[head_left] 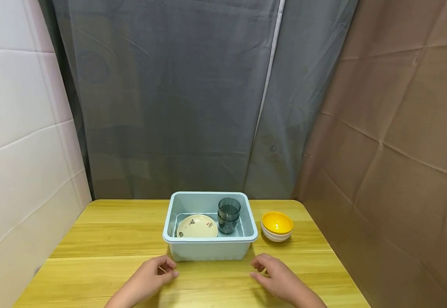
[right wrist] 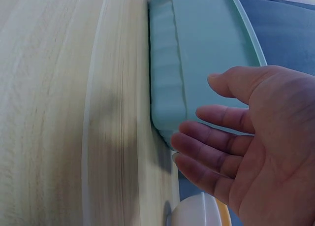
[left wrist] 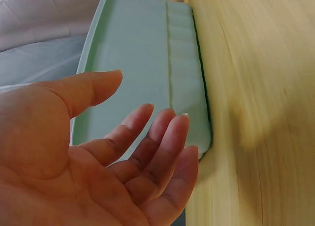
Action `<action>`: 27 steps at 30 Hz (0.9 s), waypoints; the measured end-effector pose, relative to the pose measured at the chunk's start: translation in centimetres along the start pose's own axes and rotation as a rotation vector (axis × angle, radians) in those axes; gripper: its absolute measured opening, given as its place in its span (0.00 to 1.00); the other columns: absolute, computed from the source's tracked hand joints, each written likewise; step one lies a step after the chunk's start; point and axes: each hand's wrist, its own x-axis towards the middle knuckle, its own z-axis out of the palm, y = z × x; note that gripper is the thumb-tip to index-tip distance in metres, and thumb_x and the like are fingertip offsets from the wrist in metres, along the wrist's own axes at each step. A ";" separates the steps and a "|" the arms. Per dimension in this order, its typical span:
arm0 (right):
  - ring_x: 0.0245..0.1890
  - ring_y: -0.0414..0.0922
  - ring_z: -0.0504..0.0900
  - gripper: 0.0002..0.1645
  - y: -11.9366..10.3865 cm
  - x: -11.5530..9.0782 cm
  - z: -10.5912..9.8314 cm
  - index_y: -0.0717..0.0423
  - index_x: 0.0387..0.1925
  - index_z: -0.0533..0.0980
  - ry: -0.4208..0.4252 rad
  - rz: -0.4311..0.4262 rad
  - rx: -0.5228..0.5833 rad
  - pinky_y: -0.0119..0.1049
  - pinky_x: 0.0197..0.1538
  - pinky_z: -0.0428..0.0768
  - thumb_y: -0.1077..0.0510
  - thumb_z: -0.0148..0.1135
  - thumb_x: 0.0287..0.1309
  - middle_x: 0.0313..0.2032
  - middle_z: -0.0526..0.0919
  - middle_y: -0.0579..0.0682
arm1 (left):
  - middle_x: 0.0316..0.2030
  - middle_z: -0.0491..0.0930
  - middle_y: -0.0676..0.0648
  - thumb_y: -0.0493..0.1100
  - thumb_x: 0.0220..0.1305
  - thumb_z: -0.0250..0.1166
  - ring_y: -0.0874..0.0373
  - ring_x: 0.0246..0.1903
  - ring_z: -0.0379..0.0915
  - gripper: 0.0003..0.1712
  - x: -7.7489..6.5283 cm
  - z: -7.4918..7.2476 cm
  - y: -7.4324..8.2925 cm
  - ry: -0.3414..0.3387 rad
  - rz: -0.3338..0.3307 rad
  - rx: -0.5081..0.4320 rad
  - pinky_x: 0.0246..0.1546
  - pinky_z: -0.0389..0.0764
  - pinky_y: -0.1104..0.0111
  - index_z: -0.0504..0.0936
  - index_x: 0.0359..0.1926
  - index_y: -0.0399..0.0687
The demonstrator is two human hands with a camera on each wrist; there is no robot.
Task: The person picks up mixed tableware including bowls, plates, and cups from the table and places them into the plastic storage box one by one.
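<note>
Left hand (head_left: 150,276), mine: fingers loosely bent, thumb parted from them, nothing held; right hand (head_left: 277,278), mine: likewise relaxed, palm turned inward, nothing held.

Tub (head_left: 210,250), pale blue, one: upright on the table (head_left: 100,244), straight ahead of me, between my hands and a little beyond them; long side running left to right across my front; one hand near each front corner, neither seeming to touch; distance about even, so I cannot call either hand the nearer.

Tub, contents: plate (head_left: 197,226), cream, patterned, at the left; glasses (head_left: 229,216), dark, stacked upright, at the right.

Beside tub, right: yellow bowl (head_left: 277,222), nested on a white bowl (head_left: 275,238); nearer my right hand than my left.

Judgement: everything turns on that crosswise axis; the short ends lie forward and inward of my palms, suited to an even reach from both sides.
</note>
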 end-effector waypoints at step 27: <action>0.27 0.45 0.74 0.11 5.6 2.8 -5.5 0.59 0.40 0.80 0.537 0.321 -0.189 0.39 0.32 0.73 0.56 0.73 0.72 0.28 0.78 0.48 | 0.39 0.84 0.51 0.44 0.74 0.74 0.53 0.39 0.78 0.11 0.0 0.3 0.1 -0.027 0.026 -0.031 0.39 0.78 0.68 0.86 0.48 0.41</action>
